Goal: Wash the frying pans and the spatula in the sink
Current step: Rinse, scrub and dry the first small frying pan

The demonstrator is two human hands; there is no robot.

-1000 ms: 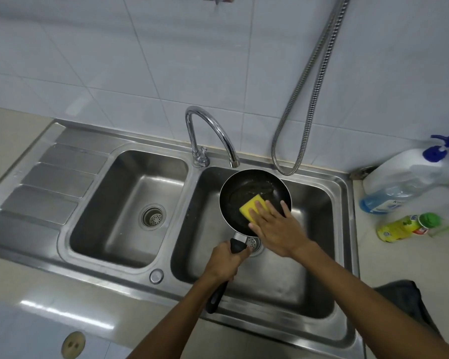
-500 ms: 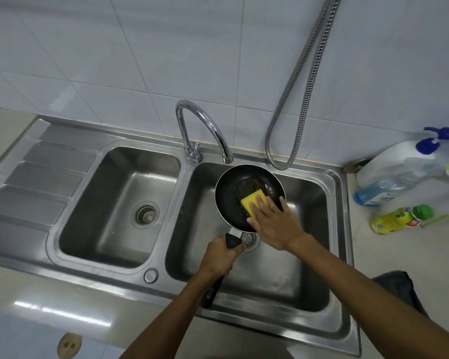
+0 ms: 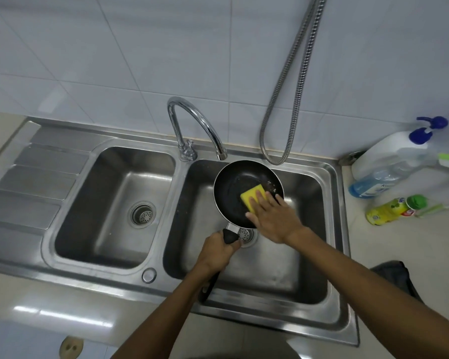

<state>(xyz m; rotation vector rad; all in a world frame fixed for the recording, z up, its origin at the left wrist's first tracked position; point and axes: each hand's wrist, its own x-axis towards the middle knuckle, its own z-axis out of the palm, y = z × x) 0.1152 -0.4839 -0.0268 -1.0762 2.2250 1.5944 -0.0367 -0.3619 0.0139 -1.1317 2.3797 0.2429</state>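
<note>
Frying pan (image 3: pixel 232 193) (round, black) under sponge (image 3: pixel 250 196).

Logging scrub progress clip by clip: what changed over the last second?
The right hand, pressing the yellow sponge, slid slightly rightward across the inside of the frying pan, a small scrubbing stroke. Nothing was taken hold of or let go. The left hand still grips the handle, pan over the right basin.

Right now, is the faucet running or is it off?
Off, as far as can be seen: no stream falls from the faucet spout onto the frying pan held just beneath it.
</note>
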